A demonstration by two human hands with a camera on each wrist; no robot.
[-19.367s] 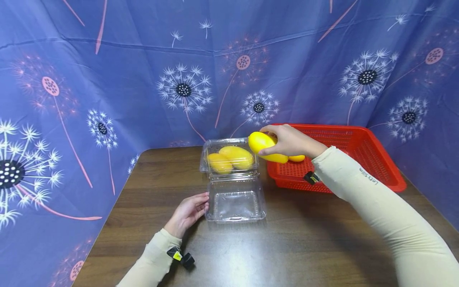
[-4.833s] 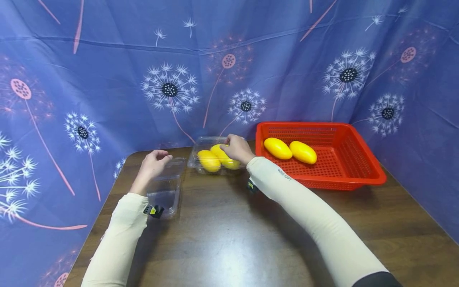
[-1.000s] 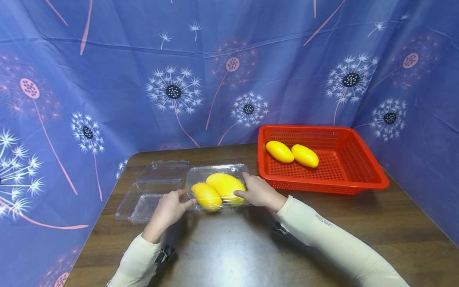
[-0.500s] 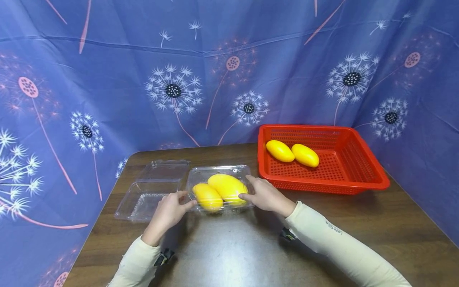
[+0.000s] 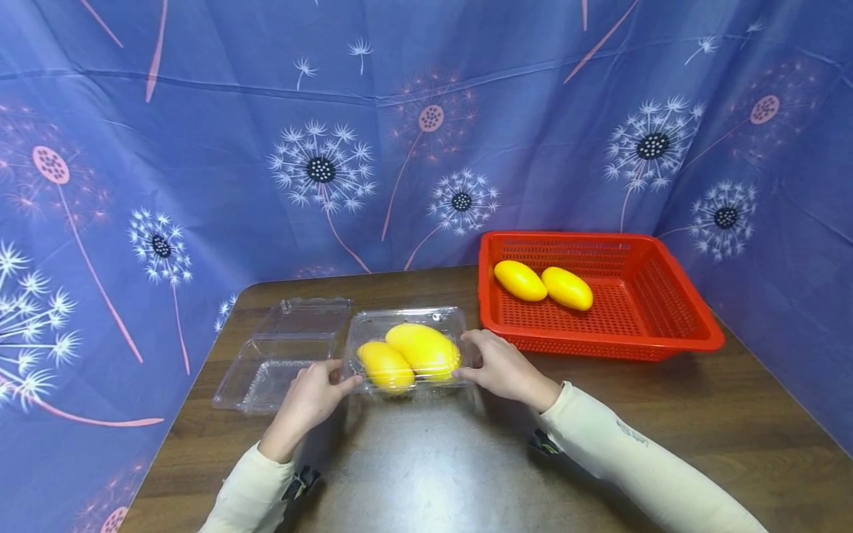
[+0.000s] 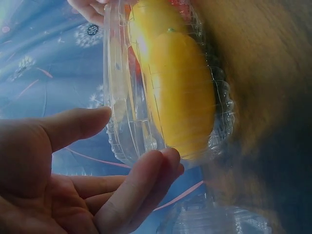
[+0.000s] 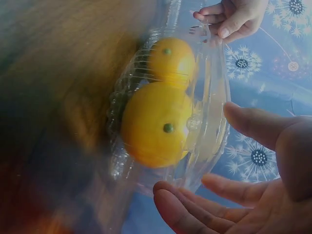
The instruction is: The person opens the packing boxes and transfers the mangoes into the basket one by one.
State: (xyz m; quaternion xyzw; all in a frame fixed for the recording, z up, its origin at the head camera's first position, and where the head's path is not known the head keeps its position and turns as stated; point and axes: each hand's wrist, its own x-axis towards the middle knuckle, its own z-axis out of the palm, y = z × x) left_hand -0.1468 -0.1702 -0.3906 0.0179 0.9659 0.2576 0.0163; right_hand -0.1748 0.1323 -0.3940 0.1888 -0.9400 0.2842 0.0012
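Observation:
In the middle of the table stands a clear plastic clamshell box [image 5: 406, 317] with its lid down. Inside it two yellow mangoes [image 5: 423, 349] lie side by side. My left hand [image 5: 312, 396] holds the box's near left corner, thumb on the rim and fingers along the side. At the right end my right hand [image 5: 503, 370] grips the edge between thumb and fingers. In the right wrist view the right thumb [image 7: 253, 122] touches the lid's rim, and the other fingers [image 7: 178, 207] extend loosely beside the box.
A second clear clamshell box [image 5: 266, 374] lies unfolded to the left, holding nothing. At the back right stands a red perforated basket [image 5: 640, 344] with two mangoes [image 5: 567, 289] in it. Behind the wooden table [image 5: 426, 459] hangs a blue dandelion-print cloth [image 5: 393, 163].
Since several seconds ago the mango box has come forward, and the second box now lies open at left. Over the last second my right hand has slid slightly right along the box's edge.

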